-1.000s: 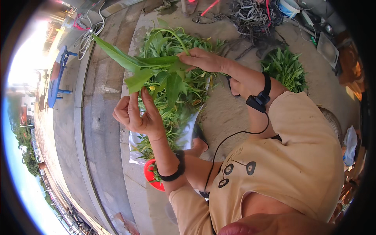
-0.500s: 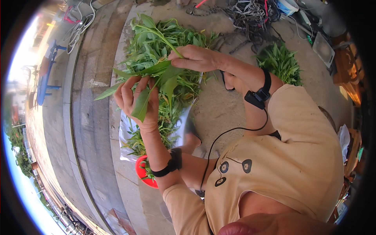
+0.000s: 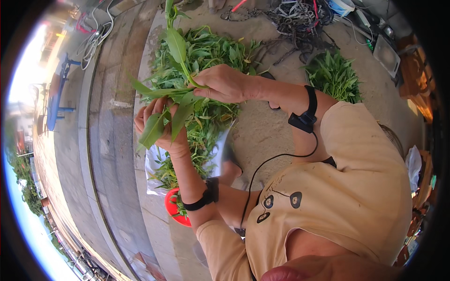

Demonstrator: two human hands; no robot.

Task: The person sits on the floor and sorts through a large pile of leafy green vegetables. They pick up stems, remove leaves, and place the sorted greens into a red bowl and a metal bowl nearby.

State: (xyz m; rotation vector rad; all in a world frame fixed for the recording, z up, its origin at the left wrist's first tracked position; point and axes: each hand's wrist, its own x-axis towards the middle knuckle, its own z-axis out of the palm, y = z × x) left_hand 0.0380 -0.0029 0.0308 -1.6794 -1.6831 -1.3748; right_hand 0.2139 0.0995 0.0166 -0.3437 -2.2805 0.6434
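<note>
My right hand (image 3: 222, 83) pinches a thick green stem of water spinach (image 3: 176, 46), whose leafy tip points up and away. Close beside it on the left, my left hand (image 3: 161, 129) is closed around several leafy water spinach stems (image 3: 185, 110), with broad leaves hanging over its fingers and partly hiding them. The two hands almost meet among the leaves. Beneath them a large heap of loose greens (image 3: 206, 54) is spread over a white sheet (image 3: 153, 166).
Near my left forearm stands a red basin (image 3: 169, 206) with some greens in it. Another pile of greens (image 3: 333, 77) lies right of my right arm. Tangled dark straps (image 3: 300, 21) lie at the back. A black cable (image 3: 267, 164) hangs from my right arm band.
My right hand has shifted slightly down and left toward my left hand. The stem in it now stands more upright, and the leaves over my left hand have swung left.
</note>
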